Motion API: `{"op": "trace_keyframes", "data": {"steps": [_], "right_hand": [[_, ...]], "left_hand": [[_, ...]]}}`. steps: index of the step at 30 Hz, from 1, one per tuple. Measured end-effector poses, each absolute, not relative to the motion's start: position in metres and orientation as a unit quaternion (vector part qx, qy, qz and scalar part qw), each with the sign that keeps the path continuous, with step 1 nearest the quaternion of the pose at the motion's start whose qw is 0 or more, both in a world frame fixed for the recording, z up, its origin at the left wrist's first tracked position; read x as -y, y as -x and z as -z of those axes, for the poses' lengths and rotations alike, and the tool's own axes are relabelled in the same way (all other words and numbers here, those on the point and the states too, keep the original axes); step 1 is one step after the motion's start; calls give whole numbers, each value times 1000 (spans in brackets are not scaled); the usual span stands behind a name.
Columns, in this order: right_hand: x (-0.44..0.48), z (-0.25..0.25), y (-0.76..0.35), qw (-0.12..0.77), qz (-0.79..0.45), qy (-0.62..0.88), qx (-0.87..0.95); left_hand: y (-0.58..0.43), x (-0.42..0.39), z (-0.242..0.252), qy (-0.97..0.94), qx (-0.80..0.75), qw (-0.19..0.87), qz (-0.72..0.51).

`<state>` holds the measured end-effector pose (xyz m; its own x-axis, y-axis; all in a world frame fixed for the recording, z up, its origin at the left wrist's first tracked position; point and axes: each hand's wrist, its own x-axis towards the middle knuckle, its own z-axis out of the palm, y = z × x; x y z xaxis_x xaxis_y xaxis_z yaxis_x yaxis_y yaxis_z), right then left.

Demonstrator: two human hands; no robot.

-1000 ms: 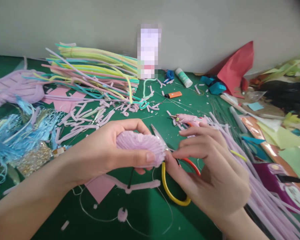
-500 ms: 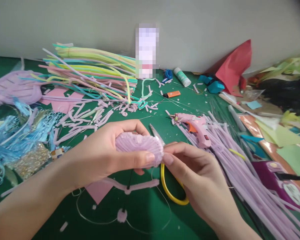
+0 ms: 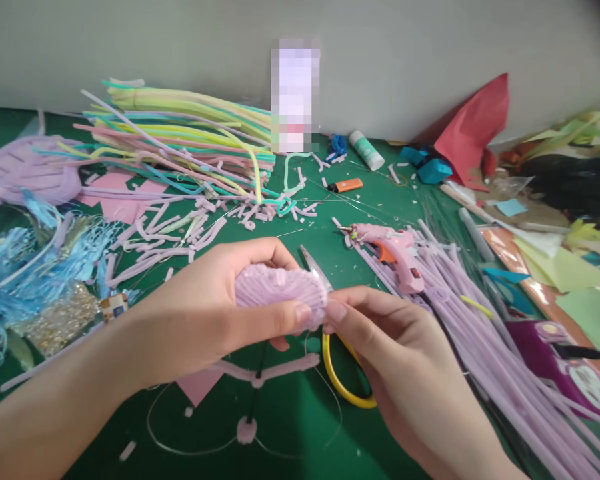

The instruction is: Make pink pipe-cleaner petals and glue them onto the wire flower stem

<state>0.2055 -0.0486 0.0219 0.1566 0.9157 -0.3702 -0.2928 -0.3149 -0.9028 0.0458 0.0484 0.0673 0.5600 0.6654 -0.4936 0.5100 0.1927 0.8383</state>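
My left hand [image 3: 245, 313] is closed around a rounded lilac pipe-cleaner piece [image 3: 265, 287] with a ribbed surface, thumb across its front. At its right edge my right hand [image 3: 380, 333] pinches with thumb and forefinger; the fingertips hide what lies between them. Below the hands show a dark thin stem, a lilac pipe-cleaner crosspiece [image 3: 290, 367] and a fuzzy lilac knob [image 3: 247, 430]. A thin wire loop [image 3: 153, 437] curves around the knob. Scissors with yellow handles [image 3: 347, 393] lie on the table, partly behind my right hand.
A pink hot glue gun [image 3: 387, 243] rests by long lilac pipe cleaners [image 3: 480, 353] on the right. Coloured pipe cleaners [image 3: 180, 133] lie at the back left, with cut lilac bits [image 3: 155, 233] before them. Nearby are an orange lighter [image 3: 347, 185] and a white-green tube [image 3: 367, 151].
Both hands keep nearly the same grip on the lilac piece, with only slight finger movement. The view has shifted a little; the things on the table stay in place.
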Motion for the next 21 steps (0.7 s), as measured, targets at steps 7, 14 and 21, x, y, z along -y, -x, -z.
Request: {"op": "trace_keyframes", "data": {"steps": [7,14,21], "right_hand": [[45,-23,-204,536,-592,541,263],[44,-21,-201,524,-567,562,296],[39,-18,-197,499,-505,617,340]], "left_hand": [[-41,-50,-57,-653,-432,615,-92],[-42,-49,-60,-644,-443,619,-80],[-44,-50,-60,-622,-461,629,-75]]}}
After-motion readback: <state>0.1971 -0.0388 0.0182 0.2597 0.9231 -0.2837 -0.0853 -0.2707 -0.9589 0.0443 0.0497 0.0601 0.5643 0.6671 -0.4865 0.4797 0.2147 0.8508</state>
